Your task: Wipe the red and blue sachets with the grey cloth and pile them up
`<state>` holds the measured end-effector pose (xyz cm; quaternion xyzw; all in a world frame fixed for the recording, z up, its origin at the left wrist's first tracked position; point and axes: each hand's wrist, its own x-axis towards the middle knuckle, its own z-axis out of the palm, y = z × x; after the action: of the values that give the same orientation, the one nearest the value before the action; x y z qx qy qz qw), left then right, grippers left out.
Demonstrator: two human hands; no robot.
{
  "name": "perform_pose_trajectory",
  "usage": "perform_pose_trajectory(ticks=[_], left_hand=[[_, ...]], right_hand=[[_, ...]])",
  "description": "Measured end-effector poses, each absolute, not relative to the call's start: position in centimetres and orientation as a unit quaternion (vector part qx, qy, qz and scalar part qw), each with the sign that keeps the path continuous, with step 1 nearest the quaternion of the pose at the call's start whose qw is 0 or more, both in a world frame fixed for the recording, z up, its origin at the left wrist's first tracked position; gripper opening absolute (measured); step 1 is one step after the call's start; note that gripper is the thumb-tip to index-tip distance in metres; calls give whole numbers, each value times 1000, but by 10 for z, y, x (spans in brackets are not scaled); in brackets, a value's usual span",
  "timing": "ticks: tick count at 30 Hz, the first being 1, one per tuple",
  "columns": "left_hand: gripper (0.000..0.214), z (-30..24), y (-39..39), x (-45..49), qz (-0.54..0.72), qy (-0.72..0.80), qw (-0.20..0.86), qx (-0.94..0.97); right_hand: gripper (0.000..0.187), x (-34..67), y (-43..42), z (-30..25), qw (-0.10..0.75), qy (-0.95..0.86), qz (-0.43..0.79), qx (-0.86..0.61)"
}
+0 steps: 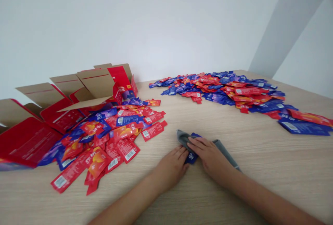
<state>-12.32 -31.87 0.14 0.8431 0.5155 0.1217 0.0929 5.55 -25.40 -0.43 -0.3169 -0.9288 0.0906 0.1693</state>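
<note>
A blue sachet [191,156] lies on a grey cloth [224,150] near the front middle of the wooden table [234,135]. My left hand [171,166] rests flat beside the sachet, its fingertips touching the sachet's left edge. My right hand [209,155] lies on top of the sachet and cloth with its fingers stretched out, pressing them down. Neither hand wraps round anything.
A heap of red and blue sachets [109,138] spreads over the left of the table. Behind it stand several open red cardboard boxes [85,89]. Another long heap of sachets [234,91] runs along the back right. A white wall lies behind.
</note>
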Motion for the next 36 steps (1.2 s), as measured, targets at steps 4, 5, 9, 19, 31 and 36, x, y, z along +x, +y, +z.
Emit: perform_pose_trajectory(ticks=[4, 5, 9, 19, 31, 36], left_hand=[[50, 2, -321, -119, 109, 528, 91, 837], [52, 3, -321, -119, 106, 528, 93, 837], [54, 2, -320, -115, 101, 539, 86, 832], [45, 0, -289, -98, 91, 569, -10, 817], [17, -5, -277, -94, 360, 616, 552, 433], [23, -3, -277, -97, 357, 613, 564, 423]], right_hand=[[62, 58, -253, -6, 179, -932, 111, -294], [62, 60, -248, -7, 185, -928, 108, -305], [58, 68, -222, -13, 215, -899, 72, -375], [48, 78, -207, -22, 342, -845, 152, -382], [63, 58, -246, -6, 197, -918, 109, -325], [66, 58, -248, -9, 182, -924, 108, -317]])
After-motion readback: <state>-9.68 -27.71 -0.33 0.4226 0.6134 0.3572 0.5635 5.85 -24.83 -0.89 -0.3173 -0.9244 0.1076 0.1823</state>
